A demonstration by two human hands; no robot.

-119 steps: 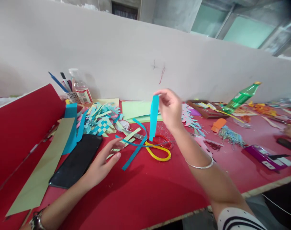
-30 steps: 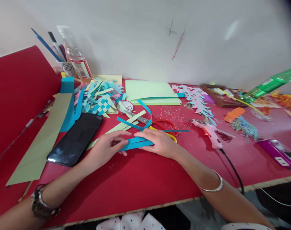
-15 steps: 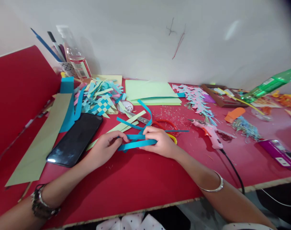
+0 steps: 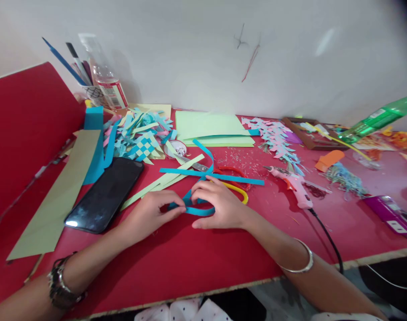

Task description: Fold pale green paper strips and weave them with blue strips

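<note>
In the head view, pinched a blue paper strip [image 4: 198, 211] with the left hand's [image 4: 153, 209] grip, over the red desk [image 4: 190, 258]. Curled the right hand [image 4: 220, 203] around the same strip; could not tell if gripping or just touching. Saw more blue strips [image 4: 176, 172] behind, near yellow-handled scissors [image 4: 246, 195], between a black phone [image 4: 105, 196] and a pink glue gun [image 4: 300, 194].

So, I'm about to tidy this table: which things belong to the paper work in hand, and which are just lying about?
Likely part of the job:
Blue strip pinched in the left hand
Long blue strip just beyond the right hand
Pale green strips
Scissors

Probably just lying about:
Black phone
Clear bottle
Green bottle
</note>
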